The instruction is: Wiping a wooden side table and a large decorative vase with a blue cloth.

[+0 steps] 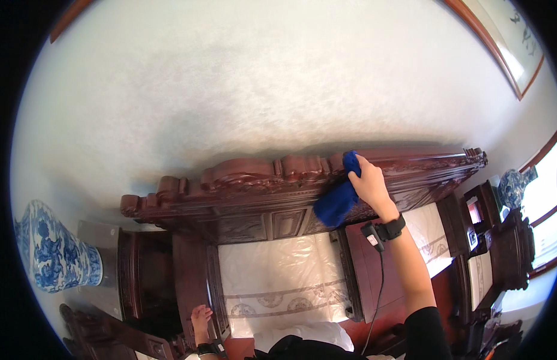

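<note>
A carved dark red-brown wooden backrest (248, 180) runs along the wall behind a long wooden seat. My right hand (368, 183) is closed round a blue cloth (336, 204) at the backrest's top rail, right of the middle. Part of the cloth lies on the rail, and the rest hangs down over the front panel. Low on the left, my left hand (200, 316) is beside a wooden armrest (191, 270), its fingers loosely apart and holding nothing. Whether it touches the wood I cannot tell.
Plastic-covered cushions (284, 270) lie on the seat, with a wooden centre table (374, 258) between them. A blue-and-white vase (56, 252) stands at the left; another patterned vase (514, 187) is at the right. A cable (381, 282) hangs from my right wrist.
</note>
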A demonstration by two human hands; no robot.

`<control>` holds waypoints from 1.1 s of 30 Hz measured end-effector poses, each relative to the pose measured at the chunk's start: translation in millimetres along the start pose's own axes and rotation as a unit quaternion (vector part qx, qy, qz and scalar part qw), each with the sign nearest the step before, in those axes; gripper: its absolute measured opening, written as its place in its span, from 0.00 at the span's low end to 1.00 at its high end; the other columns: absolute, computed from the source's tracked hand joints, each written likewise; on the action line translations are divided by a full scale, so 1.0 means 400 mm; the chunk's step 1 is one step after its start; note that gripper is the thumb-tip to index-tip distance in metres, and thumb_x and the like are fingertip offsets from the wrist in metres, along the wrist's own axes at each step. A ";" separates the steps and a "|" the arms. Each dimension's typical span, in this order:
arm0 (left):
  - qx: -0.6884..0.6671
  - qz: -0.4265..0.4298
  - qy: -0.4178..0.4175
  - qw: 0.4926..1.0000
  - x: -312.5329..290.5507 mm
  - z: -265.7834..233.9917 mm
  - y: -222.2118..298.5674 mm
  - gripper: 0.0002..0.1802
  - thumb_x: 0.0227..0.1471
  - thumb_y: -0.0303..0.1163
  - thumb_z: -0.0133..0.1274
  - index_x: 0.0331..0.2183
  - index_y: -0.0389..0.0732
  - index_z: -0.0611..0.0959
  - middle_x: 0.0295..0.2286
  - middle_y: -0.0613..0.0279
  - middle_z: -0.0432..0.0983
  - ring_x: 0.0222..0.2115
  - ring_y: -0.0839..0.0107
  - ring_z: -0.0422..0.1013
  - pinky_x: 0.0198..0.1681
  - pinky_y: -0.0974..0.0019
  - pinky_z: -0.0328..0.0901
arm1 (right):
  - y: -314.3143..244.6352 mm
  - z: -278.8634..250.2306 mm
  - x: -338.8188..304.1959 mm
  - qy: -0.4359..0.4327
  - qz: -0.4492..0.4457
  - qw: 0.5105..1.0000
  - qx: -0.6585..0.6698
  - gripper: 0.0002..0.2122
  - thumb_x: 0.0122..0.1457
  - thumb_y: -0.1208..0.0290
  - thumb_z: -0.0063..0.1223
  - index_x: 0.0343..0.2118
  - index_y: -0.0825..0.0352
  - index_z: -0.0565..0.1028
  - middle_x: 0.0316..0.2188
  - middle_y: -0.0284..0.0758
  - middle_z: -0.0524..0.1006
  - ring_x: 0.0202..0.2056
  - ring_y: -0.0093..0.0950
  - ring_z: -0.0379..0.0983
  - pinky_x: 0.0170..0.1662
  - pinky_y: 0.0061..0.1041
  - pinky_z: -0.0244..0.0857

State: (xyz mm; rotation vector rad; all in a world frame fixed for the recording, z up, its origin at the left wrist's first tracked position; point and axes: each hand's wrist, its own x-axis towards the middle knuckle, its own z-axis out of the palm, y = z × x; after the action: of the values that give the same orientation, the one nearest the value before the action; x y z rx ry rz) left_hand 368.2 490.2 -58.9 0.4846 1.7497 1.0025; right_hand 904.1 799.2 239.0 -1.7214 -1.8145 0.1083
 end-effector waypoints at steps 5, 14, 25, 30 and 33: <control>0.028 0.021 -0.006 0.999 -0.004 0.048 0.060 0.14 0.55 0.39 0.49 0.39 0.41 0.75 0.31 0.61 0.76 0.31 0.72 0.73 0.35 0.69 0.65 | -0.027 0.025 0.052 0.021 0.042 0.999 0.001 0.19 0.48 0.70 0.51 0.44 0.73 0.71 0.34 0.55 0.74 0.38 0.50 0.71 0.43 0.41 0.65; 0.017 0.060 -0.019 0.998 -0.005 0.063 0.094 0.13 0.55 0.39 0.49 0.39 0.41 0.74 0.30 0.63 0.75 0.29 0.75 0.72 0.31 0.74 0.62 | 0.030 -0.072 -0.106 -0.053 0.197 0.923 0.327 0.17 0.51 0.78 0.43 0.46 0.71 0.71 0.25 0.35 0.76 0.17 0.19 0.70 0.17 0.20 0.63; 0.283 0.409 -0.064 0.865 -0.097 0.069 0.135 0.12 0.57 0.34 0.47 0.39 0.37 0.77 0.36 0.62 0.74 0.36 0.71 0.71 0.41 0.69 0.67 | 0.019 -0.132 -0.103 0.127 0.229 0.806 0.531 0.15 0.52 0.80 0.43 0.44 0.75 0.72 0.35 0.34 0.76 0.34 0.19 0.72 0.41 0.16 0.64; 0.002 0.038 -0.005 0.999 -0.131 0.122 0.187 0.11 0.56 0.29 0.42 0.36 0.38 0.79 0.38 0.58 0.75 0.38 0.64 0.72 0.43 0.66 0.66 | 0.027 -0.095 -0.051 0.149 0.234 0.818 0.504 0.14 0.53 0.79 0.44 0.42 0.75 0.73 0.34 0.34 0.77 0.34 0.19 0.71 0.40 0.16 0.64; 0.084 -0.030 0.037 0.995 -0.039 0.062 0.128 0.14 0.55 0.37 0.49 0.39 0.38 0.74 0.29 0.61 0.75 0.29 0.72 0.73 0.31 0.74 0.64 | 0.024 -0.055 -0.029 0.139 0.228 0.816 0.512 0.13 0.53 0.79 0.45 0.42 0.74 0.73 0.34 0.33 0.76 0.34 0.19 0.71 0.40 0.16 0.64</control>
State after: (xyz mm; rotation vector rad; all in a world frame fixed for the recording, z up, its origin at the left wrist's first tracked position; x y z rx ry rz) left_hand 390.3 518.4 -12.0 0.5022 1.9140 0.8440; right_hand 922.5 782.1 247.7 -1.2025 -0.7835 0.8239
